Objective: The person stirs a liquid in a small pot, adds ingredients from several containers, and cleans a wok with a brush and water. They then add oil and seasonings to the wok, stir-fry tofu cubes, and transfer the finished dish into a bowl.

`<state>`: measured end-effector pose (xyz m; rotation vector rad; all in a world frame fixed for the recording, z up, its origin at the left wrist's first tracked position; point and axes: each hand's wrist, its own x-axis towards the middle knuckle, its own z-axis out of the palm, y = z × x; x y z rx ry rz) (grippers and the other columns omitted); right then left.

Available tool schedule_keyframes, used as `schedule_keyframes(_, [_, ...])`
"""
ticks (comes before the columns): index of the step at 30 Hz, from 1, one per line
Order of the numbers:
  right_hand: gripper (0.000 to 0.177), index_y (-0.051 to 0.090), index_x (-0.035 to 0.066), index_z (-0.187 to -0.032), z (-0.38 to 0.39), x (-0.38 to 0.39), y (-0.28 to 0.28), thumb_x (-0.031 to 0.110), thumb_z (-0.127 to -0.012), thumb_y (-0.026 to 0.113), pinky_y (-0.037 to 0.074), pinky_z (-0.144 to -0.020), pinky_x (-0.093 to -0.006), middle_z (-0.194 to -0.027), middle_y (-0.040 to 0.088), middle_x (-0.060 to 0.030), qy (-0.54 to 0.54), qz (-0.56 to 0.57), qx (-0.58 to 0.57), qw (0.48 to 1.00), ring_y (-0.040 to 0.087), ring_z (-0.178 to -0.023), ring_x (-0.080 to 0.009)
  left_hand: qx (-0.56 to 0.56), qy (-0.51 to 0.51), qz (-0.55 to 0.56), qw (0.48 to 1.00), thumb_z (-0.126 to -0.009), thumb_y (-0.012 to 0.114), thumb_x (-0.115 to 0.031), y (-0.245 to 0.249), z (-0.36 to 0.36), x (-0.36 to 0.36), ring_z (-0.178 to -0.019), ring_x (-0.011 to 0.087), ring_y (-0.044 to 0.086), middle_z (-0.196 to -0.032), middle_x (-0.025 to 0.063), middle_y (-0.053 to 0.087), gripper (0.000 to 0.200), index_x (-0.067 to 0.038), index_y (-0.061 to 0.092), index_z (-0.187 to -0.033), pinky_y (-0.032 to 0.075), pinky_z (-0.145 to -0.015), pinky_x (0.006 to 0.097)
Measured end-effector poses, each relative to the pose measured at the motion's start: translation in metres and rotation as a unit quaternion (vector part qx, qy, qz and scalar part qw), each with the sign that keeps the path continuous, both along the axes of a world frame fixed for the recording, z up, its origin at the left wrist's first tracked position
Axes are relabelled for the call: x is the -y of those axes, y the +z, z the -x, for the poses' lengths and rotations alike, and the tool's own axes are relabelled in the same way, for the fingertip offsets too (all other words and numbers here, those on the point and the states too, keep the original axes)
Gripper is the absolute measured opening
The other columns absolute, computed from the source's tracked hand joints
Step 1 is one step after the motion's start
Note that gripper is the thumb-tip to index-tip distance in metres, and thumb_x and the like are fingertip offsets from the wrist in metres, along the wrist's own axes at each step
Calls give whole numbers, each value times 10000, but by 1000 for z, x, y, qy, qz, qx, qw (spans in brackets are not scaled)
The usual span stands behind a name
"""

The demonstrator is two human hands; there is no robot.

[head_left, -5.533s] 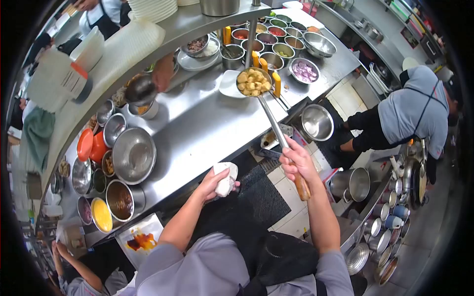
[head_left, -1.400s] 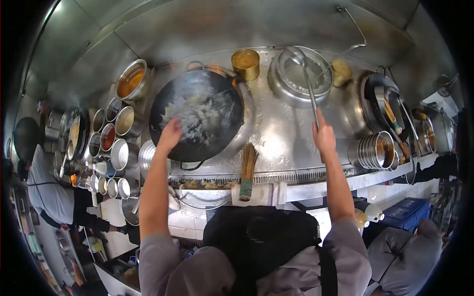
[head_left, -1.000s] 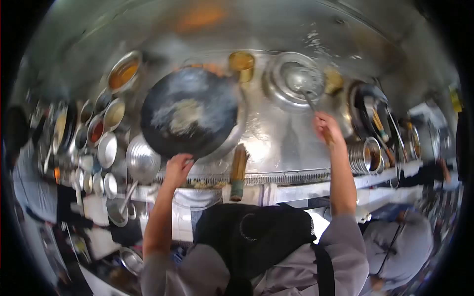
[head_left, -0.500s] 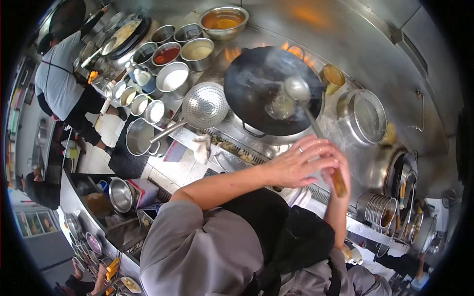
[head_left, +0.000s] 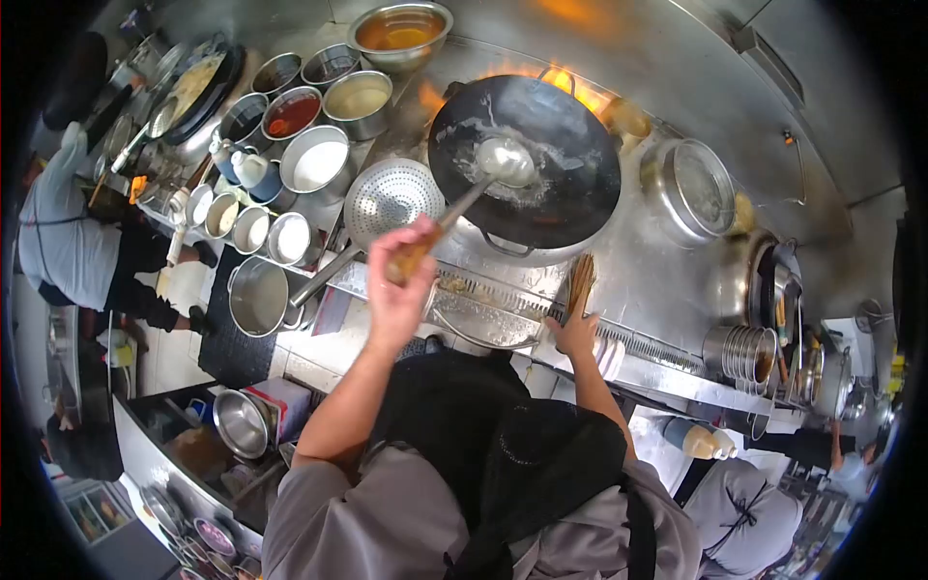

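Note:
My left hand [head_left: 401, 285] is closed round the wooden handle of a ladle [head_left: 506, 162]. The ladle's bowl rests in the black wok [head_left: 585, 184], where a little pale liquid shows. Flames rise behind the wok's far rim. At the stove's front edge, my right hand [head_left: 577, 333] is closed on a bamboo wok brush [head_left: 581, 280], its bristles pointing up. Below the wok, between my hands, lies a metal trough or pan [head_left: 488, 324], partly hidden. A perforated strainer [head_left: 394, 198] sits left of the wok, its handle passing behind my left hand.
Metal pots of white powder [head_left: 319, 164], red sauce [head_left: 292, 114] and other ingredients crowd the left side. A bowl of amber liquid [head_left: 401, 34] stands at the back. A round steel pot [head_left: 691, 188] is right of the wok. A co-worker [head_left: 72, 213] stands at far left.
The ladle has passed from my right hand to my left, and its bowl has swung left in the wok. My right hand has moved down and taken hold of the brush. Steam has thinned.

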<state>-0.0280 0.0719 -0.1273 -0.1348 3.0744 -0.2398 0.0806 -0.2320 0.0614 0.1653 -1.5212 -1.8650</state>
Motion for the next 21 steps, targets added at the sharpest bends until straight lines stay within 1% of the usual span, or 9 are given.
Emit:
schedule_keyframes(4, [677,487,5,-1343,32,-56,-24,255,-761,727,506,-741,-392,-1000,656,-184,-122,245,183,944,637,-844,-303,156,74,144,974,-887,620,24,10,-20,65,-1062,232,636,-1190,154,633,325,-14,495,-1185,493,-941,350])
schedule_keyframes(7, [498,586,3,-1268,39,-38,79,216,-834,705,483,-722,-298,-939,641,-74,-136,475,151,856,587,-807,-164,246,59,292,922,-855,661,-6,6,-37,96,-943,292,679,-1112,180,658,385,-29,501,-1205,534,-829,375])
schedule_keyframes(10, [637,436,6,-1406,71,12,138,312,-899,669,493,-736,-324,-920,647,-121,10,406,17,914,594,-797,-176,330,16,414,848,-822,707,-92,12,-33,93,-877,374,671,-1062,208,658,429,-59,524,-1209,542,-733,429])
schedule_keyframes(12, [683,385,41,-1453,84,80,193,385,-919,636,474,-903,-365,-1148,637,-214,-54,330,162,928,623,-1028,-273,394,-45,481,782,-834,701,-250,7,-22,90,-816,407,659,-993,176,662,414,-101,562,-1195,532,-667,478])
schedule_keyframes(13, [684,371,82,-1466,117,80,135,429,-925,605,448,-984,-404,-1293,571,-265,110,305,14,946,579,-1185,-366,389,-40,485,783,-834,701,-250,7,-19,88,-816,407,659,-993,176,662,414,-101,562,-1195,532,-667,478])
schedule_keyframes(14, [691,377,96,-1460,133,94,122,445,-912,611,425,-1027,-425,-1374,502,-265,152,294,71,941,509,-1252,-411,388,-54,508,767,-846,685,-254,8,-16,84,-801,392,665,-972,160,658,406,-114,561,-1207,538,-667,470])
schedule_keyframes(15, [670,356,100,-1467,149,102,110,406,-922,596,466,-983,-463,-1296,559,-276,275,154,41,948,564,-1161,-450,389,-70,531,749,-859,670,-259,8,-14,81,-787,377,671,-950,144,654,399,-127,561,-1218,544,-667,462])
schedule_keyframes(17, [654,319,111,-1475,167,129,134,360,-928,577,511,-912,-492,-1222,588,-277,274,-153,171,934,619,-1072,-436,375,-56,547,746,-871,652,-242,21,-13,79,-765,350,678,-949,126,648,374,-145,564,-1221,553,-663,448])
schedule_keyframes(21, [702,311,80,-1480,161,140,123,365,-904,593,556,-797,-458,-1165,590,-266,231,-142,105,957,660,-978,-398,378,-40,574,725,-875,640,-212,29,-2,73,-759,323,682,-931,98,631,346,-145,568,-1207,554,-645,429])
